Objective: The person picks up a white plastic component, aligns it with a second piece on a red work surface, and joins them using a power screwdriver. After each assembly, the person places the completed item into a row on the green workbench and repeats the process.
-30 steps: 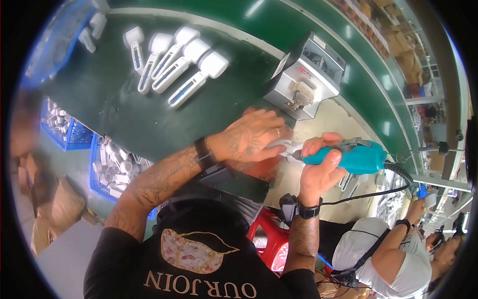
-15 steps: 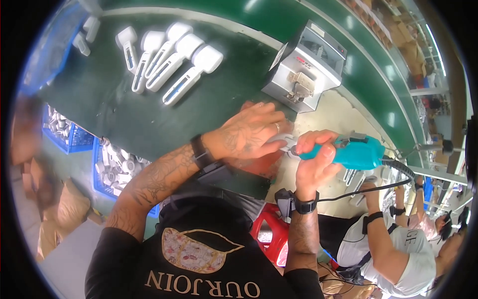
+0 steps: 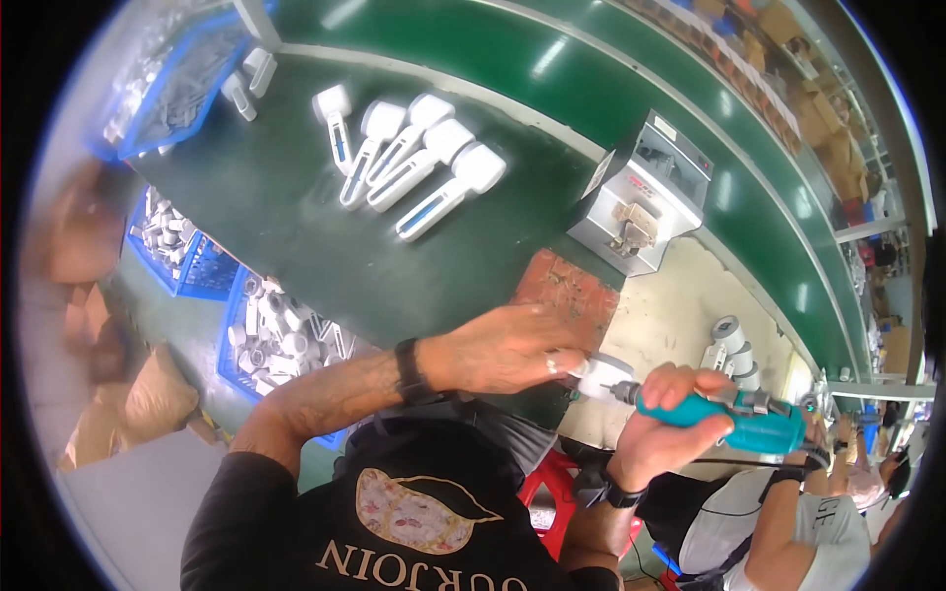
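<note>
green desk (image 3: 305, 251), left arm angled across, hand (image 3: 512, 347) pinching a white part (image 3: 605, 374), right hand (image 3: 662, 433) wrapped round a teal driver (image 3: 774, 429)

We look through a single wide fisheye view, worn on the person's head as the left one of a side-by-side pair, and we face downward over the person's own black shirt (image 3: 394, 502), which sits at the lower edge. The left hand (image 3: 512, 347) and right hand (image 3: 670, 414) lie near us, below and right of centre. Beyond them we see across the green table (image 3: 315, 256), whose far edge bows with the lens, and on to shelves (image 3: 788, 79), small and distant at the upper right. A co-worker (image 3: 828, 537) at the lower right appears tipped sideways, and darkness rounds off our corners.
</note>
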A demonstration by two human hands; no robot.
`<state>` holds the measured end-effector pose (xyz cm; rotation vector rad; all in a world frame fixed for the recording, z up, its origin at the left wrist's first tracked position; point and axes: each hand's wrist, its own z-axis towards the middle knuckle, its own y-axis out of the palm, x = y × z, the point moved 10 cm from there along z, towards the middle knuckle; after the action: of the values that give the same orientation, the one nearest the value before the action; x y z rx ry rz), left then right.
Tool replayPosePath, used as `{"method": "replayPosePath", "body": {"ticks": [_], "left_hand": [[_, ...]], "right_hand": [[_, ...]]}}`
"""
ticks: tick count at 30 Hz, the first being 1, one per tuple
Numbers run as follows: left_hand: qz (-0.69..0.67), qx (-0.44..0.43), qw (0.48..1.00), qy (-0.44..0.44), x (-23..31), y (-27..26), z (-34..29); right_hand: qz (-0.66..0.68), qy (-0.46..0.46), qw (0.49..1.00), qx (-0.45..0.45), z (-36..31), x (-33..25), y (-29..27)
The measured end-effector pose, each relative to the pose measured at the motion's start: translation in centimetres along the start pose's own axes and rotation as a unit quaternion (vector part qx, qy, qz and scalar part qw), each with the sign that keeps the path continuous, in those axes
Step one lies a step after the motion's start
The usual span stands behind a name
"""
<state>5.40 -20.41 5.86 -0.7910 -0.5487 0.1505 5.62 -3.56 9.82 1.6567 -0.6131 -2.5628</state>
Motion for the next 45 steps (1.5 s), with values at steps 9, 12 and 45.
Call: {"method": "replayPosePath", "body": {"ticks": [9,12,45], "left_hand": [[0.212,0.171,0.928,-0.254,-10.6,-8.2,-5.1],[0.244,0.135,0.938,-0.208,-6.2,-7.8,1.2],[-0.080,-0.012,0.992,-0.094,-3.2,3.3,5.4]], "right_hand": [[-0.129,0.013,0.989,0.070,-3.7,-1.1,-4.6],[-0.117,0.046,0.990,0.059,-4.2,-0.9,-5.8],[-0.153,0.045,0.986,0.047,-2.2,1.5,-6.6]]}}
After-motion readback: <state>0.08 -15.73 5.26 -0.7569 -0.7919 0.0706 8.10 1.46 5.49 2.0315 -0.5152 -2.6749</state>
